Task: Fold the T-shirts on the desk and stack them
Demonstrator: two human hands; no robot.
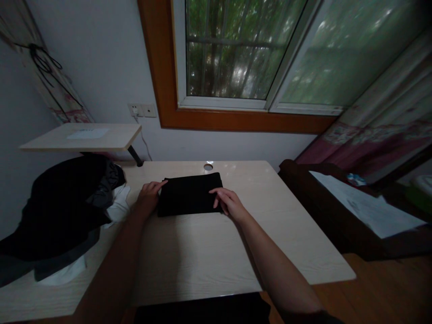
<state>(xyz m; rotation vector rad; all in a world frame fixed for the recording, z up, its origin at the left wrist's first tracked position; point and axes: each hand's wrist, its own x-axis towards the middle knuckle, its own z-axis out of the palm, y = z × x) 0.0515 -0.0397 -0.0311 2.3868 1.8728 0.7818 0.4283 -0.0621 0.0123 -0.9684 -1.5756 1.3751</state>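
A black folded cloth (189, 194), probably a garment, lies flat as a neat rectangle on the pale wooden table (202, 252). My left hand (149, 195) is at its left edge, the index finger stretched out to touch the far left corner; the lower fingers are partly hidden. Over the right side of the cloth rests my right hand (229, 201), with its index finger extended across the black fabric and its other fingers loosely bent and apart. Neither hand visibly grips the cloth.
A heap of black, grey and white clothes (64, 202) fills the table's left side, below a small raised shelf (118, 135) with a paper. A round cable hole (208, 167) sits behind the cloth. To the right stands dark furniture with a white sheet (364, 207) on top.
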